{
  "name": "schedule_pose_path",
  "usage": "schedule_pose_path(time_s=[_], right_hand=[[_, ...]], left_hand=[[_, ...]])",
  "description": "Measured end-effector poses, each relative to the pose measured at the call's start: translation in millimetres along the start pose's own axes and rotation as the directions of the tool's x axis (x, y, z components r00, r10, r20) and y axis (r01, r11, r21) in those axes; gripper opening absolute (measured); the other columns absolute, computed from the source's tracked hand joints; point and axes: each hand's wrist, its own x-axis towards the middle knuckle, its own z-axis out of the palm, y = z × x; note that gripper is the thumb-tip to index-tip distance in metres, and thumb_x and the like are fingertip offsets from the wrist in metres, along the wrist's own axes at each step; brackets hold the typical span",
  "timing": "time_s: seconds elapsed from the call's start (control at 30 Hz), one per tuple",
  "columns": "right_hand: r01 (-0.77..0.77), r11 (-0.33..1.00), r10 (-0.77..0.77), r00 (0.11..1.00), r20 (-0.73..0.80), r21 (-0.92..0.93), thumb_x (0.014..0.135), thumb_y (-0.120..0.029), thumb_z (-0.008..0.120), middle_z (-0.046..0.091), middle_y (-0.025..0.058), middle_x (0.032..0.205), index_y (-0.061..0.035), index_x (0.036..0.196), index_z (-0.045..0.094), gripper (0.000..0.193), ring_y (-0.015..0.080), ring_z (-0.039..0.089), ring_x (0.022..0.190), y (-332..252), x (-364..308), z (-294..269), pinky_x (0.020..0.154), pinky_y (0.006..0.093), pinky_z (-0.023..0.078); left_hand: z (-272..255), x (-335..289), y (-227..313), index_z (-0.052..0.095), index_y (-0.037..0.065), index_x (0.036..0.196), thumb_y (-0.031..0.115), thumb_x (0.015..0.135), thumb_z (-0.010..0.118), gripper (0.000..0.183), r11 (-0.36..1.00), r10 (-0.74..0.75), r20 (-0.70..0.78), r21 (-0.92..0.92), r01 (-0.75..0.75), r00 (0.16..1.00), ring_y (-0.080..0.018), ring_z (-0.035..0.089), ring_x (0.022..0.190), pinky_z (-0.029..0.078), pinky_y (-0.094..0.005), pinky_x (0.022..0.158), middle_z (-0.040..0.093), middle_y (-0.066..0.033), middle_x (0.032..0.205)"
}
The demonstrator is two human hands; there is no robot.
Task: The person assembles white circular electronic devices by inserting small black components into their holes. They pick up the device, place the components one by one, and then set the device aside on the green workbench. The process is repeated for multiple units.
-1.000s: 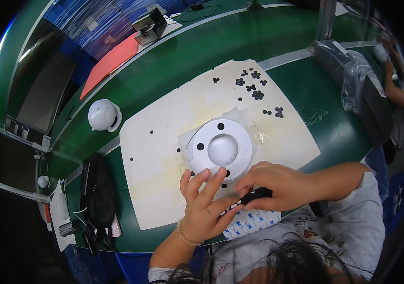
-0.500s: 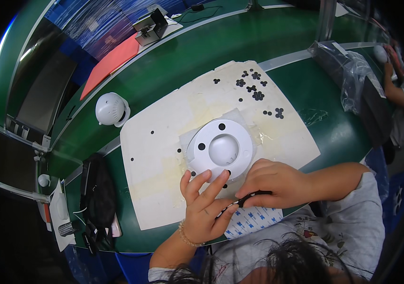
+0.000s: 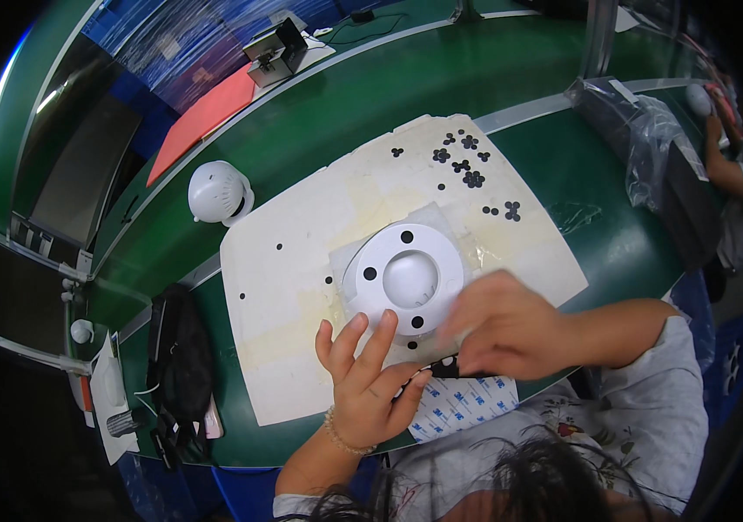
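A white ring-shaped part (image 3: 446,271) lies on a pale, translucent sheet, with black round pads at its top, left and bottom. Close below it, my left hand (image 3: 365,391) pinches the end of a black perforated strip (image 3: 446,367) between thumb and forefinger, its other fingers spread. The strip has light round spots, and its right part passes behind my right hand (image 3: 515,331). That hand is smeared by motion beside the ring's lower right edge, so I cannot tell what its fingers hold. White backing paper with blue print (image 3: 464,409) lies beneath the strip.
A cream board (image 3: 293,357) covers the green table, with several black dots clustered at its far right (image 3: 473,179). A white rounded device (image 3: 219,192) stands at its far left corner. Left are a black bag (image 3: 187,365) and cables. Another person's arm (image 3: 724,165) shows far right.
My right hand has risen off the strip toward the ring and blurred. My left hand has shifted slightly left, uncovering the ring's bottom pad. The white rounded device sits a little farther right.
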Motion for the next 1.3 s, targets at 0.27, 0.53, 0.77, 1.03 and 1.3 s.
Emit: schedule_pose_path(time_s=[0.27,0.53,0.77,1.03,1.3], right_hand=[[-0.191,0.982,0.19,0.971,-0.144,0.007,0.085,-0.015,0.055,0.044,0.0149,0.125,-0.006,0.09,0.057,0.011,0.0324,0.035,0.117,28.5,5.0,-3.7,0.098,0.0421,0.026],[-0.232,0.971,0.238,0.963,-0.129,0.057,0.085,-0.016,0.055,0.043,0.0149,0.126,-0.0055,0.09,0.058,0.012,0.0314,0.035,0.118,27.5,5.0,-1.5,0.099,0.0411,0.026],[-0.277,0.953,0.292,0.947,-0.135,0.12,0.086,-0.016,0.055,0.044,0.0151,0.126,-0.0048,0.089,0.058,0.013,0.0307,0.035,0.118,24.2,5.6,-0.3,0.099,0.0403,0.026],[-0.213,0.977,0.211,0.965,-0.156,0.005,0.085,-0.017,0.056,0.044,0.0151,0.124,-0.0059,0.089,0.059,0.012,0.0311,0.036,0.117,29.8,4.3,0.4,0.097,0.041,0.027],[0.07,0.898,-0.13,0.985,-0.11,-0.434,0.08,-0.018,0.061,0.049,0.0117,0.119,-0.0117,0.095,0.062,0.017,0.0313,0.044,0.11,43.6,-2.6,-3.6,0.096,0.0438,0.027]], left_hand=[[7.7,-0.5,-9.5,0.063,0.01,0.074,0.018,0.077,0.064,0.009,0.997,0.027,0.122,0.07,-0.035,0.992,-0.0372,0.019,0.133,0.003,-0.0514,0.106,0.036,-0.0179,0.137],[8.8,-0.1,-11.4,0.063,0.01,0.074,0.019,0.078,0.064,0.009,0.997,0.034,0.122,0.069,-0.043,0.992,-0.0367,0.019,0.133,0.004,-0.0527,0.105,0.035,-0.0166,0.138],[9.3,-0.5,-11.2,0.062,0.01,0.074,0.018,0.077,0.065,0.008,0.996,0.033,0.122,0.073,-0.042,0.992,-0.0363,0.019,0.133,0.005,-0.0536,0.105,0.035,-0.0157,0.138],[9.9,-0.5,-11.1,0.062,0.01,0.074,0.015,0.075,0.066,0.006,0.995,0.037,0.113,0.088,-0.048,0.993,-0.0355,0.019,0.134,0.004,-0.0542,0.105,0.035,-0.0155,0.139],[9.8,-0.8,-10.8,0.062,0.01,0.075,0.014,0.074,0.066,0.006,0.993,0.032,0.116,0.108,-0.044,0.993,-0.0352,0.019,0.133,0.004,-0.0542,0.105,0.035,-0.0154,0.139]])
